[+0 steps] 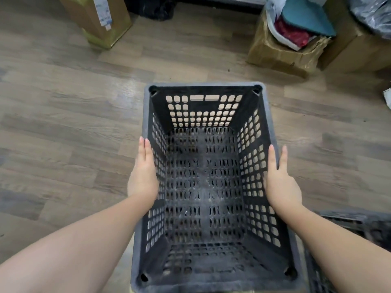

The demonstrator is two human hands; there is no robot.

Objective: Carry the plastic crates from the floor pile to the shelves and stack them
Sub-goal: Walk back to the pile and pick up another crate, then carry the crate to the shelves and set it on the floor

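**Hands pressed flat on crate sides: slip risk noted**

Left hand lies flat against the outer left side of the dark grey perforated plastic crate, fingers straight and together, pointing away from the person. Right hand mirrors it on the outer right side, fingers straight, thumb resting along the rim. Neither hand curls round anything; the crate appears held by inward pressure alone.

Risks, as judged:
- Palms on smooth plastic with no finger hooked under the rim or through the far-wall handle slots; any easing of pressure could let the crate slide down.
- Both hands sit on the nearer half of the crate, so its far end may dip.
- A second dark crate lies just right of the held crate's near corner and could be knocked or tripped over.
- Two brown cardboard boxes stand beyond the crate: an open one to its far right stuffed with red and teal items, and a closed one to its far left. Either could obstruct the carry.

Materials: the crate is rigid moulded plastic, rectangular, tapering toward its base, walls and floor pierced by a grid of rounded holes, rim flat, surface dusty and scuffed. Beneath it is grey-brown wood-grain plank flooring, smooth with a slight sheen. No shelves are in view.
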